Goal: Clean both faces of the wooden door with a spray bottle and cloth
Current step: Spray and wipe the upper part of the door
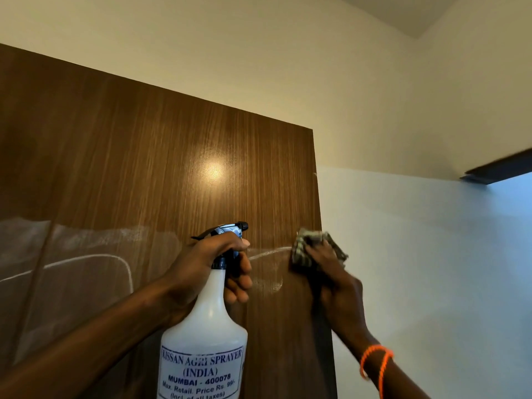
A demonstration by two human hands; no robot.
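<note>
The brown wooden door [144, 168] fills the left and middle of the head view, its free edge on the right. My left hand [213, 263] grips the neck and trigger of a white spray bottle [204, 335] with a blue-black nozzle, held upright in front of the door. My right hand [331, 272] presses a checked cloth [302, 249] against the door close to its right edge, fingers spread over it. Pale wet streaks [267, 254] mark the wood between the bottle and the cloth.
A cream wall [288, 53] rises above and behind the door, with a pale lit wall [431, 283] to the right. A dark frame edge [501, 168] juts in at the far right. An orange thread band [374, 361] circles my right wrist.
</note>
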